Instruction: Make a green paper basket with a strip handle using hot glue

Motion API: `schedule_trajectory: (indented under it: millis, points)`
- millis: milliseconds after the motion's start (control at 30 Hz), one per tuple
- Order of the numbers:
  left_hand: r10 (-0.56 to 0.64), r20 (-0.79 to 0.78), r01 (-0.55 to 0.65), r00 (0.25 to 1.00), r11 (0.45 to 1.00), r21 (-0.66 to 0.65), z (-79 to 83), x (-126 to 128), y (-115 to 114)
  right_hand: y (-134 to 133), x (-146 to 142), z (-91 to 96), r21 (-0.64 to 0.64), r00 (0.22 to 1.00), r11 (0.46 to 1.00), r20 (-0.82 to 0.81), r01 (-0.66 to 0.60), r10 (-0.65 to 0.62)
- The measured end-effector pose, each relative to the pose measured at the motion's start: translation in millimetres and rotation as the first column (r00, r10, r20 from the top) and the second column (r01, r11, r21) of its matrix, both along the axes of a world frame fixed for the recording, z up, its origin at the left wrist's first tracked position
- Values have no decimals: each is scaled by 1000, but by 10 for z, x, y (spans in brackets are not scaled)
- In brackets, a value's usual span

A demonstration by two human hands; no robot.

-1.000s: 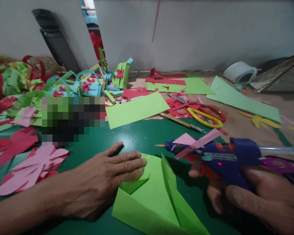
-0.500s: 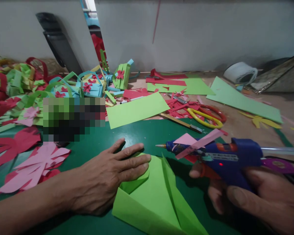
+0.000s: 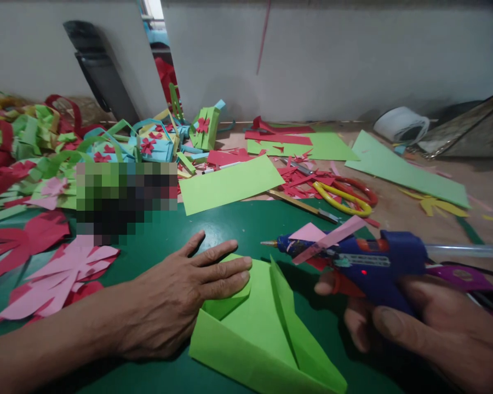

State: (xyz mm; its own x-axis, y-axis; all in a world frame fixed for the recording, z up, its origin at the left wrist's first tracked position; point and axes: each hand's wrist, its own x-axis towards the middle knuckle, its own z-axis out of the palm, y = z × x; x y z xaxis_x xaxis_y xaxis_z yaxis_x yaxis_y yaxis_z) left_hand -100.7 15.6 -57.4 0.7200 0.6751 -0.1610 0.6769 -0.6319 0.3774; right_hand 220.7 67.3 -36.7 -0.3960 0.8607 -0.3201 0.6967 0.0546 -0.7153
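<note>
The left hand (image 3: 176, 298) is laid flat, fingers spread, pressing a folded flap of the green paper (image 3: 258, 328) against the dark green bench (image 3: 238, 224); nothing is gripped by it. Since half a second ago its fingers have barely shifted, so the fold is judged to be held down and not released. At 3 o'clock from it, the right hand (image 3: 419, 323) is clamped around the grip of a blue glue gun (image 3: 365, 262), one finger resting by the orange trigger. The nozzle is pointed toward 9 o'clock, above the bench and just clear of the paper's raised crease. The gun has drifted slightly down and left over the last second; no glue is seen leaving the tip. Pink paper scraps (image 3: 324, 238) are stuck along the barrel. Farther out, yellow and red scissors (image 3: 345, 197) lie at 1 o'clock, a green sheet (image 3: 230, 183) at 12, and pink cutouts (image 3: 61, 273) at 9.
</note>
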Motion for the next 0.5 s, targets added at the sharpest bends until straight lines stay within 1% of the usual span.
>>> schedule_trajectory:
  millis: [33, 67, 267, 500]
  points:
    - [4, 8, -4, 1000, 1000, 11, 0, 5, -5, 4, 9, -12, -57, 999, 998, -4, -35, 35]
    - [2, 13, -3, 1000, 1000, 19, 0, 11, -9, 7, 16, -21, -88, 999, 995, -3, -55, 55]
    - [25, -72, -24, 997, 1000, 13, 28, 46, -12, -13, 23, -3, -132, 997, 989, 25, -67, 71]
    - [31, -73, -29, 997, 999, 33, 26, 49, -22, -1, 11, 5, -134, 998, 990, 41, -48, 54]
